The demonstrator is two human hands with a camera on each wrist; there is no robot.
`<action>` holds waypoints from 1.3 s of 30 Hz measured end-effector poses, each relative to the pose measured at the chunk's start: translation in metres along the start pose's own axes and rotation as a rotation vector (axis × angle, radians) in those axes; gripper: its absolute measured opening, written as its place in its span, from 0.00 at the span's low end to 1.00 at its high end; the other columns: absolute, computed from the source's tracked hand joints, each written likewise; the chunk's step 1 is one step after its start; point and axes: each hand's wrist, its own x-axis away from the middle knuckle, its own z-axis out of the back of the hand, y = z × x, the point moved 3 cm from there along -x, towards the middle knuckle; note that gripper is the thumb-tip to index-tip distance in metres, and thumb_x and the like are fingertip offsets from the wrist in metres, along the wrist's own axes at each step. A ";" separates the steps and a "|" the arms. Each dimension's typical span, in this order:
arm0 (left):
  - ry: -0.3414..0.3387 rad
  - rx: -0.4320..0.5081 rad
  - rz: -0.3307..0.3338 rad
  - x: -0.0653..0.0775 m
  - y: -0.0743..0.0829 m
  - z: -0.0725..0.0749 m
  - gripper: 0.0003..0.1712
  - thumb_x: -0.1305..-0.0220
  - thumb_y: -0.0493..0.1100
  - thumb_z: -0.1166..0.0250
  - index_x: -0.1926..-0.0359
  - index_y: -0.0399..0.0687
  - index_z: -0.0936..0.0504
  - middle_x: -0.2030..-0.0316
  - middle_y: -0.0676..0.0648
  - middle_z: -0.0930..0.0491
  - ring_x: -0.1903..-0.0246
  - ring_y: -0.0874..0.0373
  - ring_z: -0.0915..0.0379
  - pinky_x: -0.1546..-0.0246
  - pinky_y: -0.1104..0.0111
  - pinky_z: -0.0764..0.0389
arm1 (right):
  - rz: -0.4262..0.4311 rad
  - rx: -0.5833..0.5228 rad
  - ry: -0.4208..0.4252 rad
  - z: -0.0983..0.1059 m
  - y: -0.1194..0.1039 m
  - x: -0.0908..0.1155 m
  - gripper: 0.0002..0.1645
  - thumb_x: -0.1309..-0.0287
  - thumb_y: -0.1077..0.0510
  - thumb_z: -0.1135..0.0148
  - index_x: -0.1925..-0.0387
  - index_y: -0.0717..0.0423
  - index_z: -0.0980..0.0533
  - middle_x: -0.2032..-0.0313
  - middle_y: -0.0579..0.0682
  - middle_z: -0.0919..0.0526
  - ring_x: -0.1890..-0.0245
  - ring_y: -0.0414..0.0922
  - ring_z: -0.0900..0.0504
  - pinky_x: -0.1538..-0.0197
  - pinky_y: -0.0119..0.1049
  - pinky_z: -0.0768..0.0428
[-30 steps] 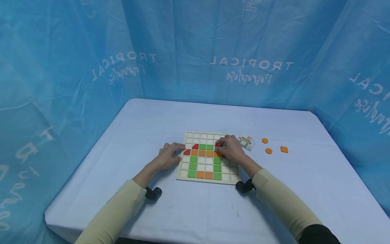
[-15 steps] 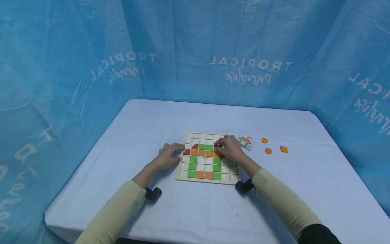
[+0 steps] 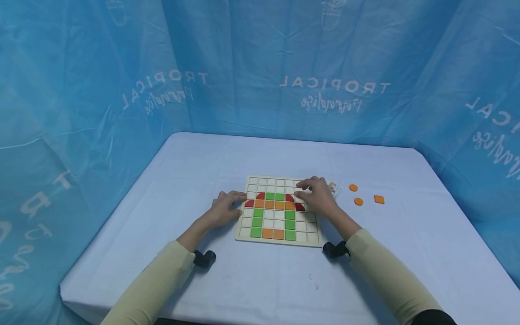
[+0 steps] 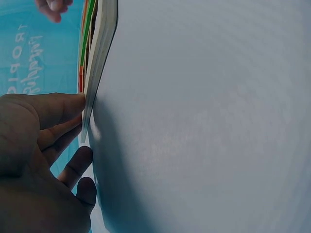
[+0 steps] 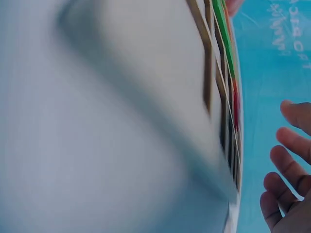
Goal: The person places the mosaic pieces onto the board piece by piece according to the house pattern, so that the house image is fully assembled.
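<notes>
A square pale grid board (image 3: 308, 237) lies on the white-covered table. Green, orange and red tiles fill some of its cells, among them red curved-edge tiles such as the one (image 3: 299, 207) at the right. My left hand (image 3: 221, 209) is at the board's left edge; in the left wrist view its thumb and fingertips touch the rim, fingers fairly straight. My right hand (image 3: 318, 195) hovers over the board's right side with spread, slightly bent fingers and nothing between them, as the right wrist view (image 5: 291, 165) also shows. It partly covers a small pattern card (image 3: 335, 188).
Two orange round tiles (image 3: 353, 188) and an orange square tile (image 3: 379, 199) lie on the table (image 3: 390, 253) right of the board. A blue printed curtain (image 3: 260, 67) surrounds the back and sides. Black wrist cameras (image 3: 205, 258) hang under both wrists.
My right hand has left the red tile at the upper right and moved right and up, uncovering both right-hand red tiles and hiding part of the card. My left hand stays put.
</notes>
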 end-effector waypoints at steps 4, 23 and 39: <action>0.000 -0.006 -0.010 0.000 0.001 0.001 0.27 0.39 0.36 0.36 0.38 0.42 0.26 0.35 0.47 0.33 0.48 0.50 0.41 0.49 0.52 0.43 | -0.059 0.016 0.045 0.025 0.022 0.007 0.20 0.43 0.54 0.33 0.52 0.60 0.19 0.59 0.56 0.22 0.55 0.53 0.31 0.57 0.47 0.30; -0.002 -0.013 -0.001 -0.002 -0.001 -0.002 0.27 0.39 0.37 0.36 0.38 0.44 0.26 0.35 0.47 0.32 0.48 0.50 0.41 0.49 0.53 0.42 | -0.297 0.185 0.068 0.110 0.136 0.055 0.27 0.40 0.54 0.37 0.45 0.69 0.26 0.51 0.68 0.30 0.49 0.64 0.38 0.58 0.53 0.29; 0.005 -0.011 0.005 -0.002 -0.001 -0.002 0.27 0.40 0.37 0.36 0.38 0.45 0.26 0.36 0.47 0.32 0.49 0.51 0.42 0.50 0.53 0.42 | -0.361 0.193 -0.036 0.121 0.170 0.066 0.29 0.40 0.57 0.39 0.42 0.70 0.30 0.44 0.73 0.38 0.48 0.69 0.44 0.55 0.59 0.31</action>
